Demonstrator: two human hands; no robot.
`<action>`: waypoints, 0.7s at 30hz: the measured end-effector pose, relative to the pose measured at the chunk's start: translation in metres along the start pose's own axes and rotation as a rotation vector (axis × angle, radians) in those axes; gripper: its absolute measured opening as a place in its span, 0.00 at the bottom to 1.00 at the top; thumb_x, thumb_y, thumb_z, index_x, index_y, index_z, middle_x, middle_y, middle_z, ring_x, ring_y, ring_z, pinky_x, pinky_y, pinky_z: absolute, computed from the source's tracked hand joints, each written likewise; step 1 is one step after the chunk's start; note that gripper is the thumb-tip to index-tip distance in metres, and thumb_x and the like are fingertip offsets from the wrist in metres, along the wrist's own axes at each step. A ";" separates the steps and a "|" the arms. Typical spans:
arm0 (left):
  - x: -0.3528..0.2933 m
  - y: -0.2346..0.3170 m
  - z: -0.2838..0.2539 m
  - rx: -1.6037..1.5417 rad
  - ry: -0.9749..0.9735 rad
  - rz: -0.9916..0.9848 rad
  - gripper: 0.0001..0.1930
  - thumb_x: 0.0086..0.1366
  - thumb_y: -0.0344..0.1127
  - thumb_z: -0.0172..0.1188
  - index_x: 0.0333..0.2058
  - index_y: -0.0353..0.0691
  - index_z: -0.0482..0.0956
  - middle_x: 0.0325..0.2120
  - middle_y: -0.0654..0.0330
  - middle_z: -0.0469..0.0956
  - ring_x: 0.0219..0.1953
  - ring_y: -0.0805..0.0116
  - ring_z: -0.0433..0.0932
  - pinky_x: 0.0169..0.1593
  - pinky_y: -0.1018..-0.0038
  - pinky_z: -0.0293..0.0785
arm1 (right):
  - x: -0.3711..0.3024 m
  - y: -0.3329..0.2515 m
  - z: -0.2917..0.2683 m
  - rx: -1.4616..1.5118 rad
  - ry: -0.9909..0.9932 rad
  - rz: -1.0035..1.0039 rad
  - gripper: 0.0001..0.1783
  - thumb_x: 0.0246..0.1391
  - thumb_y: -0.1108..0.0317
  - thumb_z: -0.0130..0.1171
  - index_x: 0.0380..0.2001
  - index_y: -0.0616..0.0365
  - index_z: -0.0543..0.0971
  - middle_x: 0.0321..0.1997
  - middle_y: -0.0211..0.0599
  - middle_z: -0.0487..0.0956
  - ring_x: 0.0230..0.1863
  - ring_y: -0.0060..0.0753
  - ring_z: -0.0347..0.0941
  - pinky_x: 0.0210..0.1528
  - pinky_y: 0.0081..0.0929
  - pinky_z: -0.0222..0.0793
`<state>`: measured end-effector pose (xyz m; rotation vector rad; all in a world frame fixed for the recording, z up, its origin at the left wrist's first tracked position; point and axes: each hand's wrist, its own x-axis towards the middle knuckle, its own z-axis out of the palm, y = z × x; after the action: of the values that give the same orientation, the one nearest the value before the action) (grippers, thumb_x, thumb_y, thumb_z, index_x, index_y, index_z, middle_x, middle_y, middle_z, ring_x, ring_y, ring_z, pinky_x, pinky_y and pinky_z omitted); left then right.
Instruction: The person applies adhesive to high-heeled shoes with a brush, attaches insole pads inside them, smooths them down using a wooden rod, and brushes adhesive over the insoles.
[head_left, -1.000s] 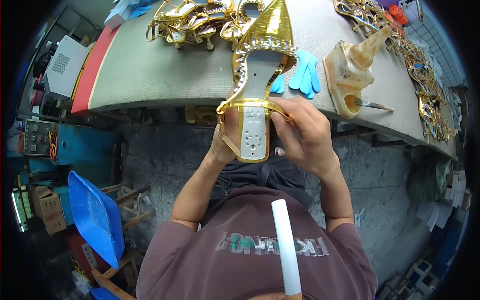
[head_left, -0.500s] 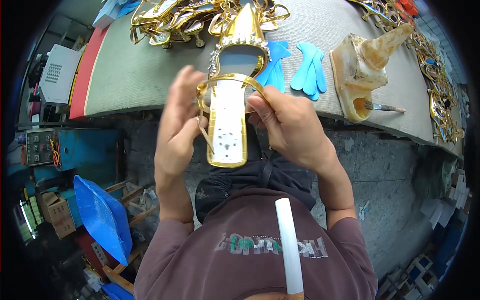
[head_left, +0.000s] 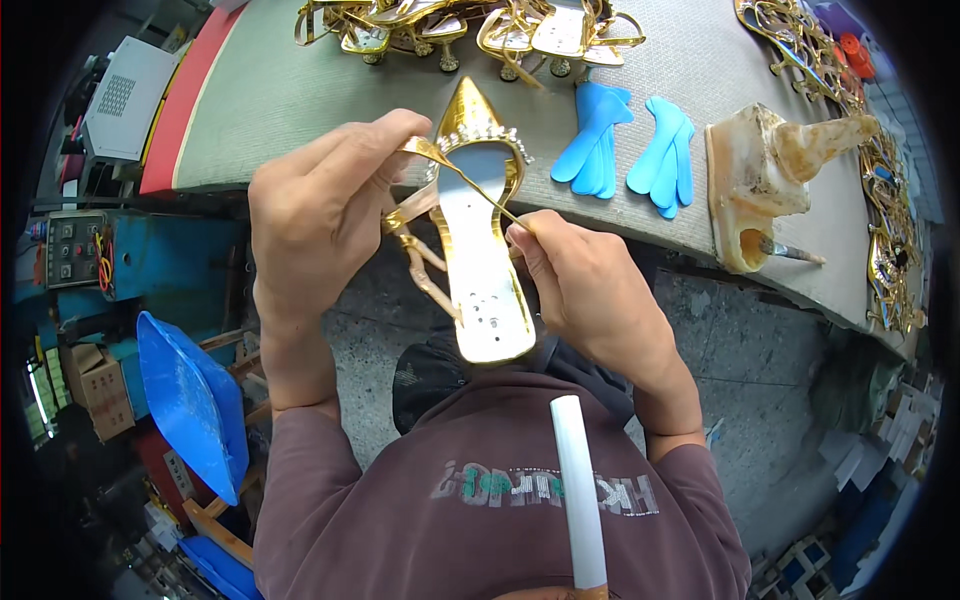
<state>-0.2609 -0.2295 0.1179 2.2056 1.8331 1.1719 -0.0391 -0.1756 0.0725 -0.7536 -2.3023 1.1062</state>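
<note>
A gold pointed-toe shoe (head_left: pixel 485 280) with a row of clear stones across the front and a white footbed hangs in front of me, its toe pointing away. My left hand (head_left: pixel 315 210) pinches one end of its thin gold ankle strap (head_left: pixel 470 180), which is drawn taut across the shoe's opening. At the right, my right hand (head_left: pixel 600 295) has its thumb and fingers closed on the strap's other end, beside the shoe's edge. More looped gold straps (head_left: pixel 425 265) dangle below my left hand, left of the footbed. Several small holes mark the heel end.
Blue insole-shaped pieces (head_left: pixel 600 140) lie in two fanned stacks on the grey table (head_left: pixel 680 30). Right of them stands a glue-crusted container (head_left: pixel 755 165) with a brush (head_left: pixel 795 252) in its opening. More gold shoes (head_left: pixel 560 35) crowd the back and right. A white cigarette (head_left: pixel 577 480) juts up in front of my shirt.
My left hand has moved left and up, pulling the strap across the shoe's opening. The shoe sits lower and tilts slightly. The table appears shifted rightward and lower in view.
</note>
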 end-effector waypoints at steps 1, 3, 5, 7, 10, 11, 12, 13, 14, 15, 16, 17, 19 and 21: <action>-0.004 -0.003 0.003 -0.089 -0.023 -0.046 0.15 0.62 0.19 0.59 0.48 0.33 0.80 0.36 0.55 0.84 0.38 0.68 0.83 0.41 0.74 0.80 | 0.002 0.001 0.003 -0.001 -0.003 0.004 0.04 0.63 0.75 0.53 0.37 0.66 0.74 0.29 0.49 0.78 0.31 0.52 0.79 0.32 0.40 0.73; -0.019 -0.014 0.015 -0.387 0.209 -0.202 0.16 0.68 0.27 0.55 0.53 0.30 0.76 0.40 0.53 0.82 0.43 0.64 0.82 0.48 0.69 0.78 | 0.009 0.005 0.007 0.213 -0.018 -0.005 0.05 0.63 0.77 0.52 0.38 0.68 0.75 0.31 0.47 0.81 0.32 0.42 0.83 0.32 0.32 0.78; -0.077 -0.062 0.037 -1.016 0.598 -0.544 0.21 0.72 0.39 0.46 0.54 0.26 0.71 0.44 0.48 0.79 0.47 0.58 0.80 0.56 0.59 0.73 | 0.016 0.004 0.005 0.202 -0.058 0.024 0.05 0.63 0.78 0.51 0.38 0.69 0.75 0.31 0.46 0.82 0.32 0.38 0.83 0.32 0.29 0.80; -0.179 -0.112 0.082 -1.230 0.506 -1.001 0.18 0.68 0.37 0.45 0.47 0.28 0.74 0.40 0.47 0.79 0.44 0.56 0.79 0.55 0.59 0.74 | 0.021 0.001 0.008 0.192 -0.124 0.100 0.06 0.63 0.79 0.50 0.38 0.70 0.76 0.31 0.45 0.83 0.32 0.31 0.84 0.31 0.24 0.81; -0.200 -0.033 0.123 -1.643 0.210 -1.077 0.25 0.71 0.38 0.47 0.58 0.22 0.67 0.52 0.47 0.75 0.56 0.59 0.75 0.61 0.65 0.69 | 0.025 0.013 0.019 0.213 -0.112 0.009 0.07 0.65 0.77 0.50 0.39 0.70 0.76 0.31 0.46 0.83 0.32 0.28 0.83 0.30 0.24 0.81; -0.186 -0.017 0.117 -1.672 0.128 -0.809 0.33 0.71 0.46 0.47 0.63 0.22 0.58 0.58 0.43 0.70 0.61 0.56 0.71 0.66 0.63 0.64 | 0.026 0.008 0.019 0.262 -0.118 0.029 0.04 0.59 0.78 0.54 0.37 0.68 0.74 0.27 0.55 0.80 0.32 0.53 0.80 0.32 0.36 0.74; -0.163 -0.003 0.115 -1.769 0.168 -0.647 0.40 0.69 0.54 0.45 0.66 0.23 0.53 0.61 0.40 0.67 0.63 0.51 0.69 0.68 0.58 0.60 | 0.024 0.004 0.020 0.257 -0.130 0.024 0.04 0.59 0.78 0.54 0.37 0.68 0.74 0.27 0.55 0.80 0.32 0.53 0.80 0.32 0.36 0.74; -0.148 0.005 0.114 -1.876 0.173 -0.595 0.41 0.69 0.56 0.44 0.66 0.24 0.52 0.61 0.39 0.66 0.63 0.48 0.67 0.69 0.55 0.58 | 0.022 0.000 0.020 0.297 -0.119 0.019 0.05 0.60 0.78 0.54 0.39 0.68 0.74 0.28 0.53 0.80 0.32 0.51 0.81 0.32 0.35 0.75; -0.139 0.006 0.112 -1.982 0.172 -0.535 0.42 0.69 0.58 0.43 0.67 0.24 0.52 0.62 0.38 0.65 0.64 0.44 0.66 0.69 0.53 0.57 | 0.020 -0.004 0.018 0.336 -0.104 0.012 0.06 0.60 0.78 0.53 0.40 0.68 0.75 0.28 0.51 0.81 0.33 0.49 0.82 0.32 0.34 0.76; -0.132 0.001 0.112 -2.027 0.071 -0.468 0.43 0.67 0.58 0.44 0.67 0.25 0.51 0.62 0.37 0.63 0.64 0.42 0.65 0.69 0.50 0.56 | 0.018 -0.011 0.014 0.403 -0.103 0.032 0.08 0.61 0.78 0.52 0.44 0.66 0.75 0.30 0.48 0.81 0.34 0.47 0.83 0.35 0.34 0.77; -0.125 0.002 0.109 -2.088 0.083 -0.481 0.44 0.63 0.54 0.50 0.67 0.24 0.53 0.62 0.37 0.64 0.63 0.43 0.66 0.68 0.50 0.59 | 0.015 -0.009 0.012 0.394 -0.103 0.021 0.08 0.61 0.78 0.52 0.44 0.66 0.75 0.30 0.48 0.81 0.34 0.47 0.83 0.35 0.34 0.77; -0.118 -0.001 0.104 -2.082 -0.010 -0.528 0.44 0.60 0.52 0.52 0.67 0.25 0.53 0.62 0.38 0.64 0.63 0.44 0.67 0.67 0.50 0.61 | 0.011 -0.003 0.009 0.275 -0.073 -0.058 0.09 0.61 0.78 0.52 0.45 0.66 0.75 0.31 0.49 0.81 0.35 0.47 0.83 0.35 0.34 0.77; -0.113 -0.001 0.098 -2.080 -0.121 -0.587 0.45 0.53 0.46 0.57 0.66 0.26 0.55 0.61 0.40 0.66 0.62 0.48 0.69 0.65 0.52 0.66 | -0.001 -0.001 0.002 0.140 -0.029 -0.131 0.12 0.60 0.76 0.56 0.47 0.64 0.75 0.34 0.49 0.81 0.38 0.47 0.82 0.38 0.35 0.76; -0.107 0.001 0.096 -1.943 -0.171 -0.528 0.44 0.52 0.41 0.61 0.65 0.27 0.57 0.59 0.43 0.68 0.61 0.53 0.71 0.64 0.57 0.68 | -0.014 -0.007 -0.009 0.103 -0.001 -0.150 0.14 0.58 0.74 0.58 0.47 0.64 0.75 0.36 0.49 0.81 0.38 0.47 0.82 0.38 0.35 0.76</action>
<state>-0.2075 -0.2818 -0.0045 0.5684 0.3592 1.3875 -0.0250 -0.1833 0.0804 -0.5326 -2.2419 1.1465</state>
